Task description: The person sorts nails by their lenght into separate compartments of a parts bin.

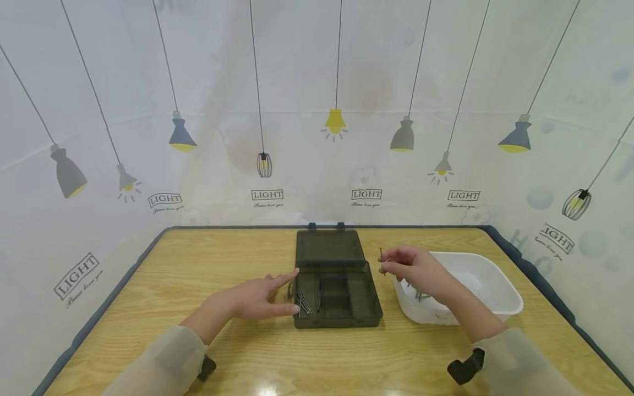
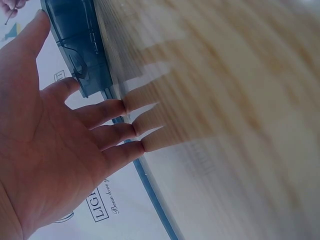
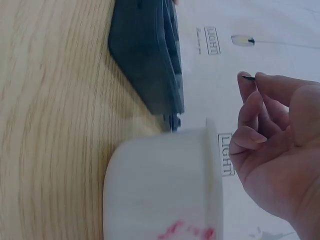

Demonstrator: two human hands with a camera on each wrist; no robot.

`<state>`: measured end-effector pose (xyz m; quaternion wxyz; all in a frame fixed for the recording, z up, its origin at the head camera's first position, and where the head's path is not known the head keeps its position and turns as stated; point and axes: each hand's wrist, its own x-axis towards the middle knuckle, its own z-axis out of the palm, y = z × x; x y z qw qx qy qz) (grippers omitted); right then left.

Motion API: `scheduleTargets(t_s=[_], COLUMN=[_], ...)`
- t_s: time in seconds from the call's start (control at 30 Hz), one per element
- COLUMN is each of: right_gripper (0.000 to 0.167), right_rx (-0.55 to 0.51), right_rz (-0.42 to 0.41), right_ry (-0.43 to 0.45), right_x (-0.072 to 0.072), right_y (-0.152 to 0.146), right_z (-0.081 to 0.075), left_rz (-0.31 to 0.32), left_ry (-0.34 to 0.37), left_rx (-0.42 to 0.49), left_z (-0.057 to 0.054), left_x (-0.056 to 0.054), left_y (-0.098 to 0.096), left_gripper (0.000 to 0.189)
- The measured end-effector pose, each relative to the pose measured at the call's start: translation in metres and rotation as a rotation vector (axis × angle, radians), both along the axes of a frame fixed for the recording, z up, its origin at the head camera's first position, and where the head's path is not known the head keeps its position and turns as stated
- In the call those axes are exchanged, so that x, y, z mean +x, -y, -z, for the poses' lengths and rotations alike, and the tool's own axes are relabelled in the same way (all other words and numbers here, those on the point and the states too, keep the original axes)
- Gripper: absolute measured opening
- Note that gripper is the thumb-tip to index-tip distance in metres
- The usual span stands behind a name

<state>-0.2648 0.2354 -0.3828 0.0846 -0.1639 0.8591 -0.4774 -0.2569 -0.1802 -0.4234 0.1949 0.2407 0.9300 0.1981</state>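
Observation:
My right hand pinches a thin metal nail between thumb and fingertips, raised over the near-left rim of a white plastic basin. In the right wrist view only a short dark end of the nail shows. A dark, see-through compartment box lies on the table with its lid folded back. Several similar nails lie in its left compartment. My left hand rests at the box's left side, index finger and thumb extended at its edge, the other fingers spread.
More metal pieces lie in the near-left part of the basin, partly hidden behind my right hand. The wooden table has a dark edge, and a printed cloth wall stands behind it.

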Motion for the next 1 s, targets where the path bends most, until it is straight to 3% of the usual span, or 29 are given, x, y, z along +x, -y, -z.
scheduleTargets(t_s=[0.43,1.0], right_gripper=[0.024,0.026], right_rx=[-0.061,-0.043], right_rz=[-0.098,-0.137], right_ry=[0.036,0.048], right_x=[-0.002,-0.003], right_y=[0.046,0.098], right_z=[0.010,0.029], left_rz=[-0.002,-0.015], left_ry=[0.005,0.009], left_rx=[0.002,-0.007], left_z=[-0.002,-0.003], left_x=[0.003,0.002], left_y=[0.001,-0.002], left_gripper=[0.097,0.097])
